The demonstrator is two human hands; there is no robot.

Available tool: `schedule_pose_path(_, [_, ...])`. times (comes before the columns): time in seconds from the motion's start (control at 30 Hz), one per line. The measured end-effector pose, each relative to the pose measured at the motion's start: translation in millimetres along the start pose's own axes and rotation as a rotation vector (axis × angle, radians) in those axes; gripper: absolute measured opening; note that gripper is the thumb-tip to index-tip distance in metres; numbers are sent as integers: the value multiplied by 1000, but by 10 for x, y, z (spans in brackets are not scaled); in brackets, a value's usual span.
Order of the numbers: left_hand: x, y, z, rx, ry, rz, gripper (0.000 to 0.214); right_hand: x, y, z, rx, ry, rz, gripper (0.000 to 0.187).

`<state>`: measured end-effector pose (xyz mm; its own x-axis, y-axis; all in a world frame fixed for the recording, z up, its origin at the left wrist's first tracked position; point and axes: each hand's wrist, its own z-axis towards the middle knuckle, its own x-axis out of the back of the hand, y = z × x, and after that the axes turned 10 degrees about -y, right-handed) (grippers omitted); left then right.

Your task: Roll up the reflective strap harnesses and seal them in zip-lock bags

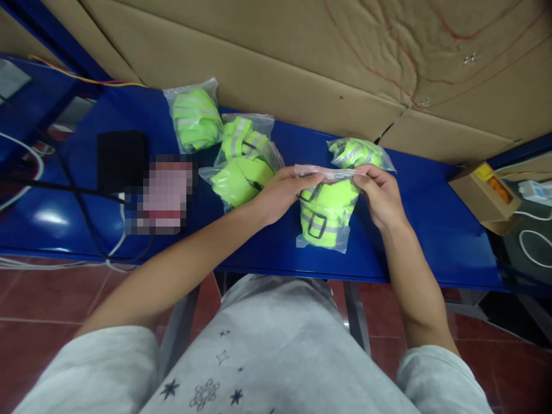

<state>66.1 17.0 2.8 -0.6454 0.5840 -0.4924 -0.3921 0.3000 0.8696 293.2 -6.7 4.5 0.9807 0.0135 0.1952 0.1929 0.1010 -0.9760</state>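
A clear zip bag (328,215) with a folded yellow-green reflective strap and a black buckle inside lies near the table's front edge. My left hand (280,192) pinches the left end of the bag's top strip. At the right end, the fingers of my right hand (382,192) are closed on the same strip. Just behind my right hand sits another bagged reflective strap (357,152). Beside my left hand is a bagged strap (241,181), overlapping a second bagged strap (244,138). Farther back on the left stands one more filled bag (196,118).
The blue table (440,230) backs onto a cardboard-covered panel (259,57). On the left are a black box (121,158), a pixelated pinkish item (166,192) and dark and white cables. An open cardboard box (485,198) stands at the right end.
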Motion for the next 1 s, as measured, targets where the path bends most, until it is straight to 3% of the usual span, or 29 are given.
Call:
schedule_pose_path(0.2, [12, -34, 1, 1, -33, 13, 35, -9, -32, -35, 85, -2, -58, 32])
schedule_pose_path(0.73, [22, -170, -7, 2, -126, 108, 42, -8, -59, -95, 65, -205, -165, 15])
schedule_pose_path(1.0, [13, -155, -25, -3, -98, 108, 42, 105, -167, -101, -37, -264, -106, 23])
